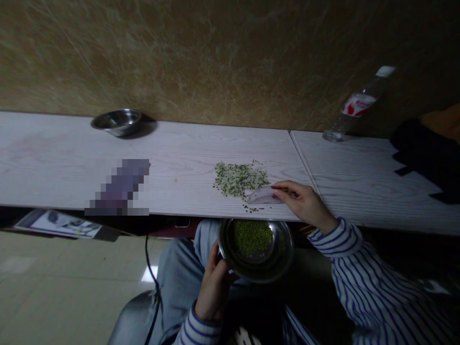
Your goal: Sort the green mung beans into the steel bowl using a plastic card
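My left hand [216, 282] grips the rim of a steel bowl [283, 261], which is tilted just below the table's front edge. Many small green beans [251, 235], which look like mung beans, lie inside it. Pinched between the thumb and fingers of my right hand [302, 201] is a thin, pale, see-through flat piece [264, 195]; its exact kind is unclear. Its edge rests at the near right side of a spread heap of green beans mixed with white grains [239, 179], probably rice. A few loose beans lie between the heap and the table edge.
Another steel bowl [118, 122] stands at the back left of the white wood-grain table [179, 191]. A blurred-out item [120, 187] lies at the front left. A plastic bottle [354, 108] stands at the back right, beside dark cloth [427, 158]. A marbled wall runs behind.
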{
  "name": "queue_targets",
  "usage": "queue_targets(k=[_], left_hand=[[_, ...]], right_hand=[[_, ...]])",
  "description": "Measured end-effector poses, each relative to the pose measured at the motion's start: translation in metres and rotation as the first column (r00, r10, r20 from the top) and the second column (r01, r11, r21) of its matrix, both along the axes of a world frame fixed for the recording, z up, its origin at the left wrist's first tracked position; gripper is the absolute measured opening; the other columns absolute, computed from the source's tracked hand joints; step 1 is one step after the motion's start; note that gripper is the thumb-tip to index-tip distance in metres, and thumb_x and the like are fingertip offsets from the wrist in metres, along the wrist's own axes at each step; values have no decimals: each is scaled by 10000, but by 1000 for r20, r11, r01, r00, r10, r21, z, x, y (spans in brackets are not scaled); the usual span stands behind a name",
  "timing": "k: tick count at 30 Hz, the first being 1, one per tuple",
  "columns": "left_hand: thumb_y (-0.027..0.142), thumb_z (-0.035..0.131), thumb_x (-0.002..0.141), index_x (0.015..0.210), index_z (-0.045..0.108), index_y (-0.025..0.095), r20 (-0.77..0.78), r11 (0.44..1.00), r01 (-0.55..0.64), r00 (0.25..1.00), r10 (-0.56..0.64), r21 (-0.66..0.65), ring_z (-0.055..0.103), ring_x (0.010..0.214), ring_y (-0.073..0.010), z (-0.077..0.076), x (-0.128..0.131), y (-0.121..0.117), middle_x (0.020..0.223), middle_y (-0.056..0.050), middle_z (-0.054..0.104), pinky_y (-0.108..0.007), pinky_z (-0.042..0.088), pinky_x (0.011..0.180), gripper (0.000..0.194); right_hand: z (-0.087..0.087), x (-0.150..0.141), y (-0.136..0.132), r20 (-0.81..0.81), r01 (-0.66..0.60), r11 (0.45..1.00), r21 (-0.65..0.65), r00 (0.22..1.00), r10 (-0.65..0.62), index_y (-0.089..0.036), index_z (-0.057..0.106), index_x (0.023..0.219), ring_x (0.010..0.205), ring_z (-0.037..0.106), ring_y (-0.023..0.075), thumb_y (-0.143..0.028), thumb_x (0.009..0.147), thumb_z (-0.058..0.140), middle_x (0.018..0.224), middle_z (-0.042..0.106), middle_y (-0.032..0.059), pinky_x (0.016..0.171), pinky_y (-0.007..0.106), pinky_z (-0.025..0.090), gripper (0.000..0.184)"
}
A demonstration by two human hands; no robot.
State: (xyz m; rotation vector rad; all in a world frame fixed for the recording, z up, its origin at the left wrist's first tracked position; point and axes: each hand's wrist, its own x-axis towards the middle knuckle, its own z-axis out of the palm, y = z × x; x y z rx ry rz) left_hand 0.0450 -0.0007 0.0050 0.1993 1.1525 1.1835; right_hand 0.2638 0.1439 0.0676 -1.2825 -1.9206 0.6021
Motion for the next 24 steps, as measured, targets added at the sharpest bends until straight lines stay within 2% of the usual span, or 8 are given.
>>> queue_targets(k=[6, 13, 19, 24], left_hand=[[220, 717, 652, 1286, 601, 228, 31, 1000, -29, 999, 28, 13, 643, 860, -214, -1, 1, 0, 1085, -72, 710, -283, 500, 636, 644], [201, 706, 663, 1312, 576, 208, 34, 1000, -24, 999, 23, 12, 618, 791, -182, 2, 0, 0, 1046, -67, 698, -258, 480, 590, 661], [203, 706, 686, 1329, 572, 217, 26, 1000, -26, 999, 26, 7, 604, 793, -172, -2, -1, 0, 1123, -67, 698, -258, 483, 598, 657], [215, 698, 684, 1291, 613, 242, 28, 1000, -22, 999, 22, 20, 602, 801, -177, -2, -4, 1, 1020, -43, 702, -240, 470, 594, 613]], right_hand=[[-1, -6, 1, 11, -8, 1000, 8, 1000, 8, -230, 756, 1016, 903, 746, 228, -299, 891, 608, 976, 799, 51, 801, 360, 615, 206], [0, -7, 3, 0, -14, 1000, 1, 1000, 14, -225, 760, 1010, 911, 744, 222, -291, 886, 613, 986, 798, 51, 803, 352, 616, 203], [-1, -9, 2, 11, -25, 1000, 3, 1000, 25, -233, 762, 1024, 934, 745, 230, -302, 892, 612, 1006, 797, 53, 834, 374, 613, 211], [1, -7, 0, 40, -80, 997, -14, 996, 80, -239, 766, 1024, 962, 743, 229, -283, 888, 612, 1036, 796, 50, 857, 373, 610, 210]])
